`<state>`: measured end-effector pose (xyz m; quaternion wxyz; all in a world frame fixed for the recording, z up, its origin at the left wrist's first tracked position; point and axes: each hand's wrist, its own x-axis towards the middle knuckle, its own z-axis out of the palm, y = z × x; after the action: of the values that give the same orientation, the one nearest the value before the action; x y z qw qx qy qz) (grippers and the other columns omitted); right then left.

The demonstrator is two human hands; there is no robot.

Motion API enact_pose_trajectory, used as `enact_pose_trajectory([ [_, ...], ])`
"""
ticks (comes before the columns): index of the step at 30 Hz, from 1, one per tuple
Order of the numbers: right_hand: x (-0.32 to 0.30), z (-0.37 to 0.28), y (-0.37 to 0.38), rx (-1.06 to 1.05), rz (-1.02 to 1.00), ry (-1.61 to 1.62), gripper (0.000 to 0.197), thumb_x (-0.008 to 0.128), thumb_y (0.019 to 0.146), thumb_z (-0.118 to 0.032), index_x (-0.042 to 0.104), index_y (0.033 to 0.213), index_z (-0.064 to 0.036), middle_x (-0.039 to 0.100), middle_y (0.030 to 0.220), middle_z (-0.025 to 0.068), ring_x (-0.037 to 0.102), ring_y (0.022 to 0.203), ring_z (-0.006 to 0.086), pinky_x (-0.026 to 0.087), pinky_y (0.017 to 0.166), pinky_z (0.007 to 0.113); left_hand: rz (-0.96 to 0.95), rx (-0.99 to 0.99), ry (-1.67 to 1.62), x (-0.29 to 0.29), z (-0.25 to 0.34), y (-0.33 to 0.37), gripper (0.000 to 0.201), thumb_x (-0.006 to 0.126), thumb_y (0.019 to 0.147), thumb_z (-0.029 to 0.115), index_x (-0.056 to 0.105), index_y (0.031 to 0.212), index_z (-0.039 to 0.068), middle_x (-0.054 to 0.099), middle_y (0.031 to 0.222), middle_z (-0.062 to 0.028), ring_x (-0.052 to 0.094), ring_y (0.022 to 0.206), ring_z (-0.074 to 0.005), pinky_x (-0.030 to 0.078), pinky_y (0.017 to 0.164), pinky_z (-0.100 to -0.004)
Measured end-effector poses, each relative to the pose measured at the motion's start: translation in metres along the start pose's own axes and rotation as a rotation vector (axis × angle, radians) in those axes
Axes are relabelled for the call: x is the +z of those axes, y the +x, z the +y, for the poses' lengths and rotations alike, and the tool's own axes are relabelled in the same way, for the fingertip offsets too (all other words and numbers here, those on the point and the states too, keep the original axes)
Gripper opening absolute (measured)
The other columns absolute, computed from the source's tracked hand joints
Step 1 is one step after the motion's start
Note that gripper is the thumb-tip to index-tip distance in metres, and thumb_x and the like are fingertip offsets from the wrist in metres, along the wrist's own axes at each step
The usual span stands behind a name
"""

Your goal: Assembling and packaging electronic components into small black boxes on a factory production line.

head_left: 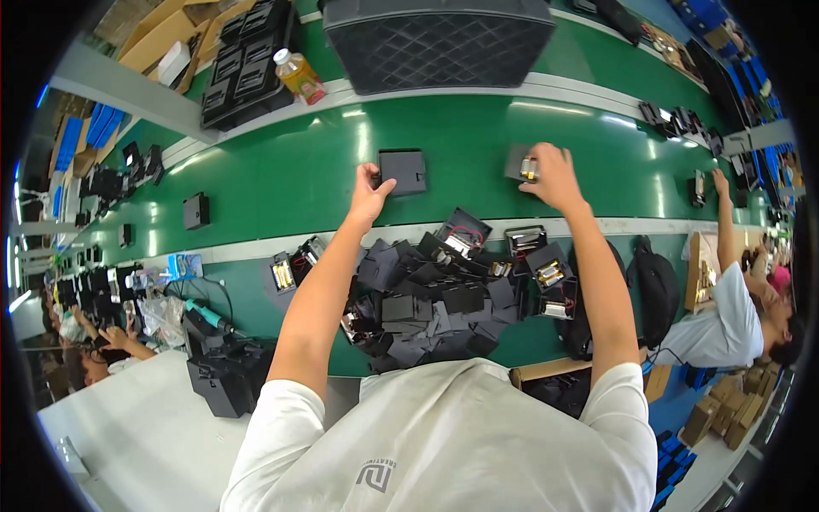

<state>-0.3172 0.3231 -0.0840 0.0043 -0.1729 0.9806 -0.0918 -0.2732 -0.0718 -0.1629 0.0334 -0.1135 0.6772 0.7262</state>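
My left hand (370, 194) grips the left edge of a flat, square black plastic box (406, 171), thumb on its top face. The box is over the green belt, straight ahead of me. Farther right, my right hand (556, 177) is closed on a dark battery box (515, 162) with shiny, gold-coloured cells or contacts showing in it. Part of that box is hidden under the fingers. Between my forearms and nearer to me lies a heap of black plastic covers (435, 311). Several open battery boxes (548, 271) with metallic insides and red wires lie around the heap.
Beyond the belt (299, 162) stand a large black crate (439, 47), a drink bottle (299, 75) and black trays (247, 64). A black box (196, 211) sits on the belt at left. A teal electric screwdriver (209, 316) lies left; a co-worker's arm (725, 222) reaches in at right.
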Motion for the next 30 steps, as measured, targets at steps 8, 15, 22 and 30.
enact_pose_trajectory([
  [8,-0.018,-0.008,-0.015,-0.04,-0.088,0.285,0.064,0.085,0.057,-0.008,0.047,0.109,-0.0082,0.054,0.121,0.0082,0.054,0.109,0.0296,0.041,0.097,0.042,0.276,0.531,1.12,0.001,0.032,-0.026,0.037,0.067,0.085,0.013,0.048,0.117,0.009,0.054,0.122,-0.0096,0.055,0.105,-0.0276,0.045,0.087,-0.0378],
  [15,-0.104,-0.163,-0.088,-0.372,-0.163,0.686,0.073,0.086,0.055,-0.01,0.05,0.119,-0.0083,0.052,0.127,0.0087,0.052,0.112,0.028,0.042,0.097,0.037,-0.242,-0.385,-0.209,0.048,0.119,-0.162,0.034,0.052,0.097,0.024,0.051,0.126,0.005,0.061,0.112,-0.0121,0.06,0.093,-0.0237,0.051,0.076,-0.0336],
  [22,-0.114,-0.237,-0.167,-0.187,-0.054,0.692,0.084,0.082,0.07,-0.019,0.039,0.142,-0.0082,0.049,0.131,0.0141,0.05,0.118,0.0295,0.04,0.1,0.037,-0.365,-0.439,-0.697,0.05,0.108,-0.254,0.041,0.048,0.097,0.019,0.039,0.135,0.007,0.052,0.126,-0.0127,0.058,0.098,-0.0222,0.05,0.076,-0.0313],
  [30,-0.125,-0.266,-0.213,0.217,-0.134,0.833,0.077,0.07,0.084,-0.026,0.031,0.149,-0.0091,0.045,0.136,0.0177,0.052,0.118,0.0321,0.042,0.099,0.039,-0.153,0.125,-0.385,0.061,0.097,-0.305,0.057,0.055,0.086,0.001,0.024,0.132,0.011,0.026,0.144,-0.0159,0.049,0.113,-0.0264,0.046,0.086,-0.0362],
])
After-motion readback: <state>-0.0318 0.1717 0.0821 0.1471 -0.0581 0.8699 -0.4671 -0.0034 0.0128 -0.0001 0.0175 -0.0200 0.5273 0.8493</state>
